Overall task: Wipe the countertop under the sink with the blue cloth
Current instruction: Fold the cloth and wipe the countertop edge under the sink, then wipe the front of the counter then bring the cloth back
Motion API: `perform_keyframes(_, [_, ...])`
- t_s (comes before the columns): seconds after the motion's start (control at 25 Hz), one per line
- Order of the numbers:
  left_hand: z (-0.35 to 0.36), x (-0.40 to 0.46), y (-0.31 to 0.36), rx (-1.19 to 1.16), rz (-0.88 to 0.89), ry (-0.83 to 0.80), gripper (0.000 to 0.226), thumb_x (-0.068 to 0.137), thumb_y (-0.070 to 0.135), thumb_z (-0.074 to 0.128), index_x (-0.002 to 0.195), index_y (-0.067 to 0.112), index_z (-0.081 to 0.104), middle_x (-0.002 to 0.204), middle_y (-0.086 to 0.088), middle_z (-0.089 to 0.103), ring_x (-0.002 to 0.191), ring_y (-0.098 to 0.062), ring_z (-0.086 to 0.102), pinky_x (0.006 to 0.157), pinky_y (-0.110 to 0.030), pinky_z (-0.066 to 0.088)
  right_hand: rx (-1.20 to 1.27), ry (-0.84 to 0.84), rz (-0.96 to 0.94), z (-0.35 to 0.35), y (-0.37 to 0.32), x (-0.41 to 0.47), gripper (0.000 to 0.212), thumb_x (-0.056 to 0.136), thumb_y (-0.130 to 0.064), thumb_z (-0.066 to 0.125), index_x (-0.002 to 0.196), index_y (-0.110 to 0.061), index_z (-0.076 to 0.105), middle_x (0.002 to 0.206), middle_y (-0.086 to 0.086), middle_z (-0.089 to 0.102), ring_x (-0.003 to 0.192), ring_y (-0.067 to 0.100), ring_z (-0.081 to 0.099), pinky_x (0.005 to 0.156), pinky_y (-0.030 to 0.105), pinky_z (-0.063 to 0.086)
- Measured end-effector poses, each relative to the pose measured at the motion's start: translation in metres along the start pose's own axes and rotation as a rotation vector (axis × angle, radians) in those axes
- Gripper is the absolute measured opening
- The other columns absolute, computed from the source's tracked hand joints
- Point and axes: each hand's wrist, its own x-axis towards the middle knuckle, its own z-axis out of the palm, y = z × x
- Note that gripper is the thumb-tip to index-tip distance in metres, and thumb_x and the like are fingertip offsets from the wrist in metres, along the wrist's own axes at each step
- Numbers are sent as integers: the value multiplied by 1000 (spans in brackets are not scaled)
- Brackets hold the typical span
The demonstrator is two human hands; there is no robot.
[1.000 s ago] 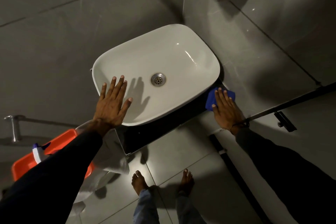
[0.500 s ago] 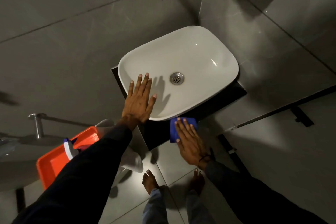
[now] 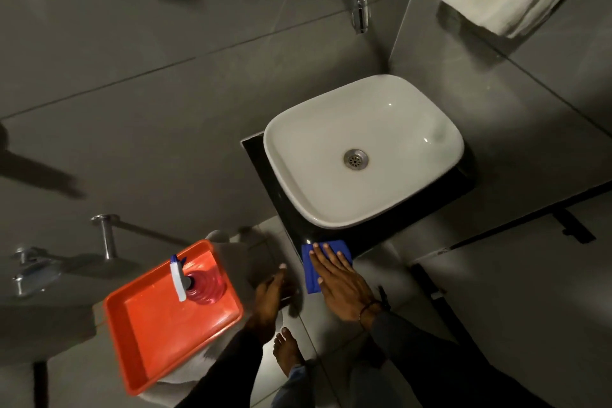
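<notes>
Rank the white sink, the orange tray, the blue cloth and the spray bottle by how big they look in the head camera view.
1. White sink, though the orange tray is nearer the camera, so the gap is unsure.
2. Orange tray.
3. Spray bottle and blue cloth look alike; the cloth is partly hidden under the right hand.

Both arms are covered to the wrist by long, dark, near-black sleeves. The right hand (image 3: 341,288) is bare, with a thin dark band and a small dark strap end at its wrist; the left hand (image 3: 270,300) is bare too, with pale nails showing. Lower down, light blue-grey trouser legs end above a bare foot (image 3: 288,349).
</notes>
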Motion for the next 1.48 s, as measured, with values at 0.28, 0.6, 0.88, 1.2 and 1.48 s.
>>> perform_keyframes(0.28, [34, -5, 3, 121, 41, -40, 48, 84, 36, 80, 108, -3, 65, 108, -23, 76, 103, -36, 73, 93, -51, 60, 521, 386, 580, -32, 1, 7, 58, 85, -9, 71, 140, -15, 53, 137, 8, 58, 126, 26, 55, 103, 43, 53])
perform_keyframes(0.6, [40, -8, -5, 206, 67, 92, 26, 83, 27, 81, 94, 14, 61, 85, -4, 75, 74, -13, 74, 63, -26, 57, 831, 257, 996, -25, -8, 18, 26, 80, -20, 82, 97, -7, 68, 97, 10, 74, 93, 29, 71, 77, 34, 58])
perform_keyframes(0.88, [-29, -39, -25, 126, 32, 125, 28, 85, 17, 79, 112, 11, 71, 83, -1, 72, 65, -9, 66, 58, -20, 50, 821, 83, 755, -15, -57, 16, 25, 78, -17, 84, 95, -8, 68, 89, 5, 70, 83, 20, 67, 73, 30, 56])
perform_keyframes(1.2, [-133, -65, -58, 8, -57, 349, 12, 88, 10, 72, 97, 3, 68, 89, -13, 74, 78, -26, 70, 71, -35, 62, 746, -97, 695, 25, -173, 37, 31, 77, -23, 84, 66, -18, 56, 72, 2, 63, 70, 19, 60, 66, 28, 54])
perform_keyframes(1.48, [-284, -32, -35, 453, -40, 364, 27, 90, 27, 68, 101, 3, 74, 100, -17, 79, 96, -34, 73, 86, -39, 58, 911, -170, 843, 92, -289, 87, 21, 78, -15, 83, 65, -8, 68, 70, 7, 69, 67, 24, 63, 71, 32, 55])
